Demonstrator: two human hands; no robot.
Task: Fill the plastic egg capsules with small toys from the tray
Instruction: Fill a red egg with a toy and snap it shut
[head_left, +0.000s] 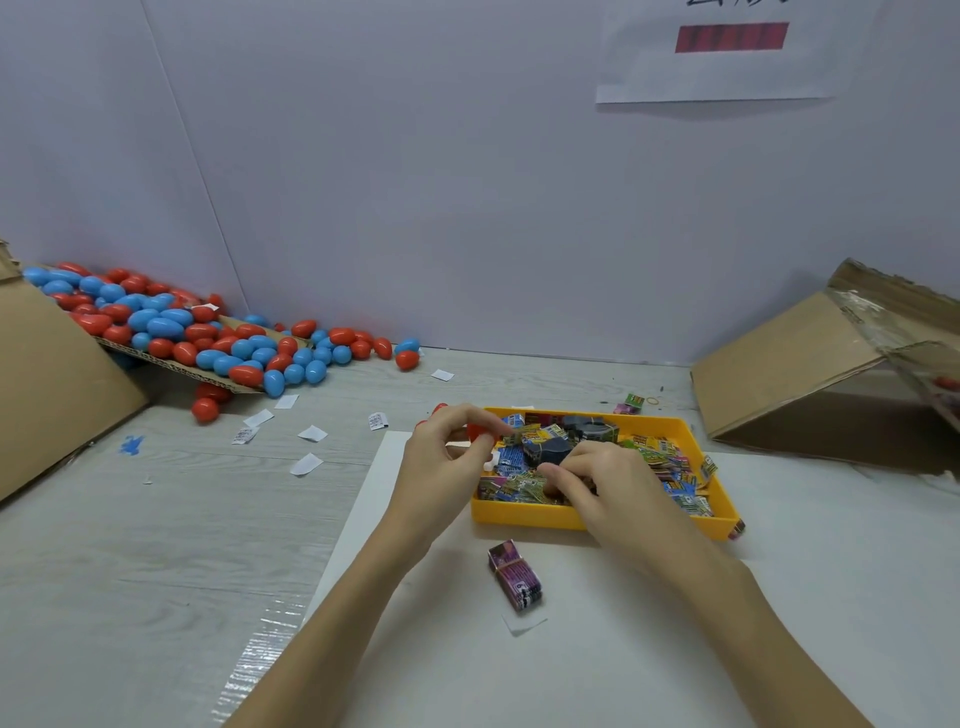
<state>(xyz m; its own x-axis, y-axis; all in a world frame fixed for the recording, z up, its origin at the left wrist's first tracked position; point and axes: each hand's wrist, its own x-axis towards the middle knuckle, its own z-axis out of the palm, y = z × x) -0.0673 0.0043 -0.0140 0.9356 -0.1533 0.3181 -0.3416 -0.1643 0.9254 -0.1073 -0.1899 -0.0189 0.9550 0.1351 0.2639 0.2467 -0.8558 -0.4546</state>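
- The person's left hand (451, 448) is pinching a red egg capsule (477, 431) between thumb and fingertips, holding it just over the left rim of the yellow tray (524, 513).
- Their right hand (587, 480) is reaching down into the tray with fingers curled among the small toys (670, 470); it looks to be closing on one, though I cannot tell for certain whether anything is gripped.
- To do this step well, I'd say it is a matter of singling out one packet, not a clump, and keeping the capsule's open side turned toward the picking hand.
- The capsule is mostly hidden by fingers, so whether it is open or closed is not clear.
- The supply of red and blue eggs (171, 327) is lying well apart at the far left, spilling off a cardboard flap (62, 384).
- A bundled stack of packets (515, 576) is lying on the white sheet (597, 649) just in front of the tray, near the path of both forearms.
- The tray walls are low, so lifting out is looking easy; the right-hand cardboard box (789, 369) is standing clear of the hands.
- Paper scraps (311, 434) are dotting the table to the left.
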